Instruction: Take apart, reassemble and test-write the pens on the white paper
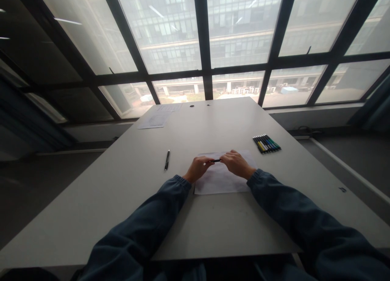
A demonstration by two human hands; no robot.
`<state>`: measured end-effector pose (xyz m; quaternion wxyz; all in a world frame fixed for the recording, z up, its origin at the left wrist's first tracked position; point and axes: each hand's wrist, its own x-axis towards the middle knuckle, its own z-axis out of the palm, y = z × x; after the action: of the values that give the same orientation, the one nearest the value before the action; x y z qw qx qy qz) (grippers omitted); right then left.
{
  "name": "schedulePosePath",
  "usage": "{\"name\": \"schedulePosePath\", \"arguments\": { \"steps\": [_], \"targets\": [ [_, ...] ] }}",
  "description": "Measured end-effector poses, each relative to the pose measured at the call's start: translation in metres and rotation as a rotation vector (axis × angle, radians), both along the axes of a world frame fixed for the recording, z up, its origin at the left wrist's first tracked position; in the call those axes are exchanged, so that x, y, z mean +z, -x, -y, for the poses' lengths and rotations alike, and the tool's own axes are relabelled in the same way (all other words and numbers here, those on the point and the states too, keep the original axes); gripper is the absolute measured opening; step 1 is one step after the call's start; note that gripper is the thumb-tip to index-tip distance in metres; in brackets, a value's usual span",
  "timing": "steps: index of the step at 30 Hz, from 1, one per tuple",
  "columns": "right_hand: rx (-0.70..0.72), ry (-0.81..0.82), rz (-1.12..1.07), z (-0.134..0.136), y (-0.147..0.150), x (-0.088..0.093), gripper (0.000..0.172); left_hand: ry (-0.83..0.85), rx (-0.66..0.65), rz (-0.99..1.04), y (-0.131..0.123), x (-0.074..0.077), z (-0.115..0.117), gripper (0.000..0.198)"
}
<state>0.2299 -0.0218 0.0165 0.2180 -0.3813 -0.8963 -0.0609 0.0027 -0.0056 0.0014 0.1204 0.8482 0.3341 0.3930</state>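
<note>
A black pen (pixel 216 160) is held level between my two hands, above a white sheet of paper (pixel 222 185). Its left end is in the closed fingers of my left hand (pixel 198 168); a pale tip shows beside them. My right hand (pixel 237 164) pinches the other end, which its fingers hide. Another black pen (pixel 167 160) lies on the table to the left of the paper. To the right, beyond my right hand, several dark pens with coloured bands (pixel 266 144) lie side by side in a row.
The white table (pixel 115 203) reaches to the large windows (pixel 237 25). More printed sheets (pixel 157 119) lie at its far left. A round black disc (pixel 191 106) and a small dark item (pixel 208 105) are at the far edge. A small dark piece (pixel 343 189) lies near the right edge.
</note>
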Motion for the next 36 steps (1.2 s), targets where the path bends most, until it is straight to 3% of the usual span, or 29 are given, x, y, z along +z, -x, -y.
{"name": "schedulePosePath", "arguments": {
  "steps": [6,11,14,16,21,25,32,36],
  "targets": [
    [-0.015,0.107,-0.007,-0.0014,0.001,-0.0021,0.017,-0.057,-0.009,-0.004,0.0007,-0.0017,-0.0009,0.017],
    [0.073,0.157,-0.085,0.0026,-0.0002,-0.0029,0.01,-0.062,-0.032,0.022,0.0026,-0.002,-0.0014,0.016],
    [0.098,0.201,-0.145,0.004,-0.0014,-0.0026,0.032,-0.048,-0.035,0.01,0.0034,-0.0014,-0.001,0.016],
    [0.087,0.223,-0.156,0.0036,-0.0018,-0.0024,0.035,-0.039,-0.031,-0.015,0.0034,-0.0005,-0.0002,0.015],
    [0.06,0.182,-0.051,0.0024,-0.0014,-0.0002,0.025,-0.042,-0.025,-0.044,0.0029,0.0011,0.0002,0.014],
    [0.041,0.147,0.014,0.0028,-0.0009,0.0021,0.026,-0.025,-0.02,-0.015,0.0032,-0.001,-0.002,0.015],
    [0.015,0.224,-0.151,0.0019,-0.0023,-0.0003,0.013,0.0,-0.04,0.015,0.0045,-0.0021,-0.0032,0.014],
    [0.008,0.158,-0.183,0.0023,-0.0037,0.0,0.005,0.01,-0.024,-0.01,0.0048,-0.0016,-0.002,0.014]
  ]
}}
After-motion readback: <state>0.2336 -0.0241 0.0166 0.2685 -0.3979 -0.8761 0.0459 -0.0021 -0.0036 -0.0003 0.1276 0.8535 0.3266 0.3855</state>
